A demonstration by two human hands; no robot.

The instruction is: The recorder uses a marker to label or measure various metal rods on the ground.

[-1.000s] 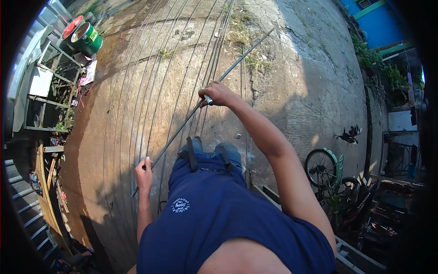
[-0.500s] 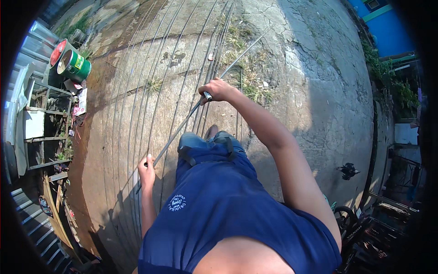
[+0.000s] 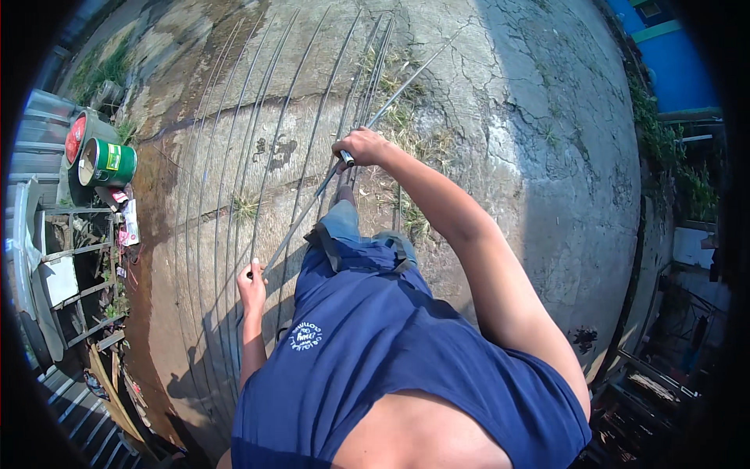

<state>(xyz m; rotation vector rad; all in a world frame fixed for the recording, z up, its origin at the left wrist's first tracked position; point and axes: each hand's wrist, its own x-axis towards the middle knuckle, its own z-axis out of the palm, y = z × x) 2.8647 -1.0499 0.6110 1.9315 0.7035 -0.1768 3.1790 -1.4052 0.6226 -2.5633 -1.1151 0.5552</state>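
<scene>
My right hand [image 3: 362, 147] is closed around a long thin metal rod [image 3: 408, 83], out in front of my knees. A short shiny tube-like piece [image 3: 347, 159] pokes from the underside of the same fist. The rod slants from the far right down toward my left hand [image 3: 251, 288], passing close against its fingers. That hand is closed too; a small dark round end [image 3: 250, 275] shows in it, the rest hidden by the fingers. Whether the left fingers also grip the rod, I cannot tell. Several similar rods [image 3: 284, 102] lie lengthwise on the concrete beneath.
At the far left stand a green bucket [image 3: 117, 162] and a grey tub with something red [image 3: 76, 139]. Metal frames [image 3: 78, 258] and planks [image 3: 114, 391] line the left side. Grass tufts [image 3: 244, 206] grow from cracks. A blue wall [image 3: 681, 66] rises at the far right.
The view has shifted slightly and one foot has stepped forward among the rods. Both hands keep their grips, the right one sitting a little farther left and higher in view.
</scene>
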